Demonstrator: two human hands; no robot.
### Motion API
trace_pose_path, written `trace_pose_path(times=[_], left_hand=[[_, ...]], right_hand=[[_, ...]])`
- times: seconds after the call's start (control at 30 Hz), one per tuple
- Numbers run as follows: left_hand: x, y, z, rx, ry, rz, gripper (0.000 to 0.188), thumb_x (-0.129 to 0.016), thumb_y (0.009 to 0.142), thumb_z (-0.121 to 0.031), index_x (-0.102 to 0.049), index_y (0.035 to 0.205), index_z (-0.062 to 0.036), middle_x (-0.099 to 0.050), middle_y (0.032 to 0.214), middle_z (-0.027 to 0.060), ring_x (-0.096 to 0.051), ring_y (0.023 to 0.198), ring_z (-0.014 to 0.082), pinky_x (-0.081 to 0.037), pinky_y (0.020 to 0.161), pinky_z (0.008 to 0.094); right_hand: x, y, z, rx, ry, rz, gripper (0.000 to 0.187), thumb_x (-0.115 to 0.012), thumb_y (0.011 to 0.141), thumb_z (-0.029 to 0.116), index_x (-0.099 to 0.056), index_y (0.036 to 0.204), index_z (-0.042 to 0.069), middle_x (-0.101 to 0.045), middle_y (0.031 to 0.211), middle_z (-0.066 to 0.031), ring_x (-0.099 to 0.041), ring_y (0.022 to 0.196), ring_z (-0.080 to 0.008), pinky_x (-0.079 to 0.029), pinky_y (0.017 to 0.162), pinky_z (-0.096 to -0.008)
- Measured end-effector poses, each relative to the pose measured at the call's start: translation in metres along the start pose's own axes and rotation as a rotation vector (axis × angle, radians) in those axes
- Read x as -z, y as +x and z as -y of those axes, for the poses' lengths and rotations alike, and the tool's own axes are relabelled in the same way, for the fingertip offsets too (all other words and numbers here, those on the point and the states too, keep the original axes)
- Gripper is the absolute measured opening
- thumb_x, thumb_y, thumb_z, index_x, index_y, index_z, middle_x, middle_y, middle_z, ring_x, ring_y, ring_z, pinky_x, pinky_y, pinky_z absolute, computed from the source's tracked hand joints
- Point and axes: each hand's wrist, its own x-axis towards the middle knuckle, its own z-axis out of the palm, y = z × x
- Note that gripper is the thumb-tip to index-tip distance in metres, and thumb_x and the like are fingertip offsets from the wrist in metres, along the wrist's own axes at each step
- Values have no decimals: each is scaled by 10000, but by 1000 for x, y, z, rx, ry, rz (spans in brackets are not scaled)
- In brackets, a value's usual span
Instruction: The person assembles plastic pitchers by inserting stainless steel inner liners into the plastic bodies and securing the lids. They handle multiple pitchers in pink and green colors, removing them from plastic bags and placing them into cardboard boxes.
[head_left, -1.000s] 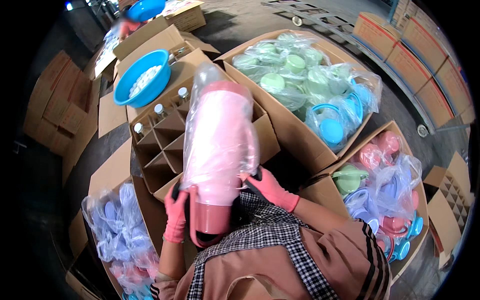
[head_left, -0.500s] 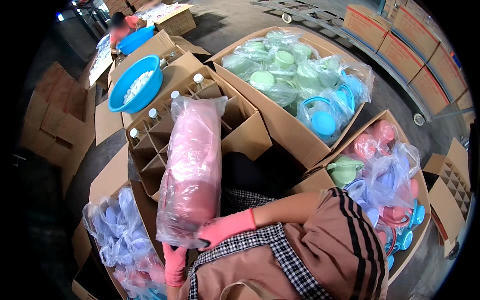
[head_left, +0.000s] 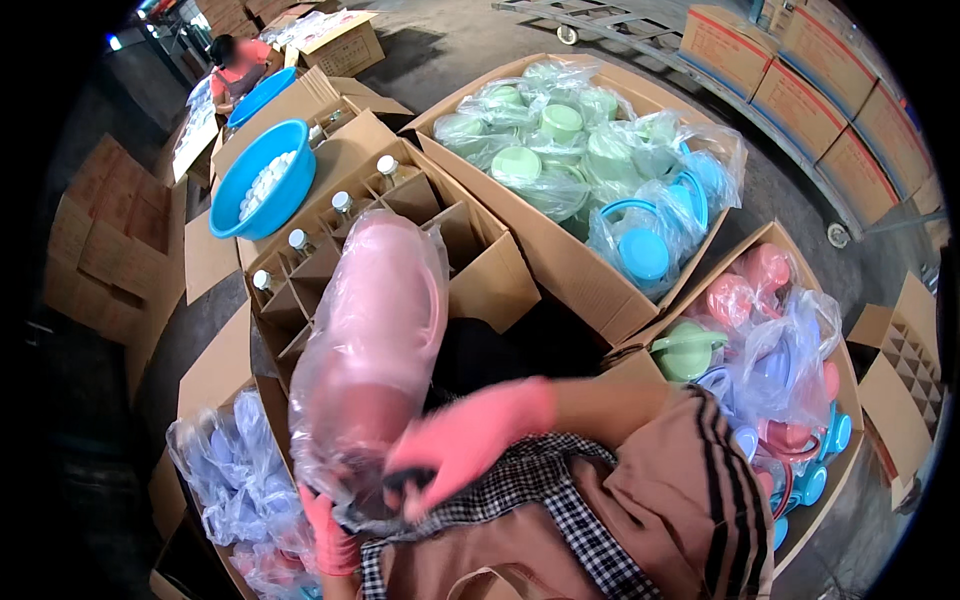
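Observation:
A pink thermos jug [head_left: 385,290] inside a clear plastic bag [head_left: 325,400] lies tilted in front of me, its lower end toward my lap. My left hand [head_left: 332,535], in a pink glove, is closed on the gathered bag at that near end; some of its fingers are hidden behind the plastic. Just right of the same end is my right hand [head_left: 475,450], gloved in pink with dark fingertips. Motion smears it, and whether it grips the bag cannot be made out. Beyond the jug stands a divided carton [head_left: 490,270] with several clear glass bottles [head_left: 342,205] with white caps.
A blue basin [head_left: 225,205] of white caps rests beyond the carton. Large boxes hold bagged green jugs [head_left: 560,122], mixed-colour pieces [head_left: 770,350] and purple pieces [head_left: 235,470]. Stacked cartons [head_left: 800,110] sit on a trolley at right. A co-worker [head_left: 240,70] is at far left.
The jug's near end has shifted left and toward me. My right hand has lifted off the bag's lower side and moved slightly right; my left hand has moved slightly left.

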Motion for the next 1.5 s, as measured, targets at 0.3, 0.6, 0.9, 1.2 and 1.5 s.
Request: trace_pose_path(times=[0.3,0.6,0.9,1.2,1.5], left_hand=[[-15,9,-29,-122,-122,17,206,-557,772,-85,-517,956,-2,-519,831,49,-504,720,144,-435,659,270],[51,31,19,-97,0,-103,383,-580,767,-157,-487,1105,-2,-538,1004,94,-539,853,146,-465,710,260],[50,68,-45,-140,97,-166,370,-571,775,-144,-488,1106,0,-541,1006,94,-543,853,145,-466,716,259],[57,126,-137,-244,163,-152,358,-562,782,-131,-489,1107,1,-543,1008,95,-546,853,144,-466,722,257],[-11,194,-232,-393,188,57,346,-552,790,-118,-490,1108,2,-546,1009,95,-550,852,143,-467,729,255]], right_hand=[[170,-252,-191,-1086,-1513,-972,498,-445,811,458,-535,1057,34,-397,1238,-168,-319,1174,-348,-284,932,-486],[128,-242,-111,-1497,-711,-462,418,-461,777,375,-635,801,-5,-609,832,-207,-595,793,-319,-462,755,-348],[228,-237,-238,-877,35,-1714,476,-504,759,481,-601,809,17,-567,651,-139,-533,521,-271,-399,453,-378],[261,-151,-243,-615,-469,-1735,589,-558,744,446,-458,1175,56,-303,1267,-233,-366,1120,-382,-324,932,-425],[300,-131,-296,-406,-323,-1491,517,-524,774,420,-454,1204,141,-147,1392,-187,-261,1217,-364,-291,975,-410]])
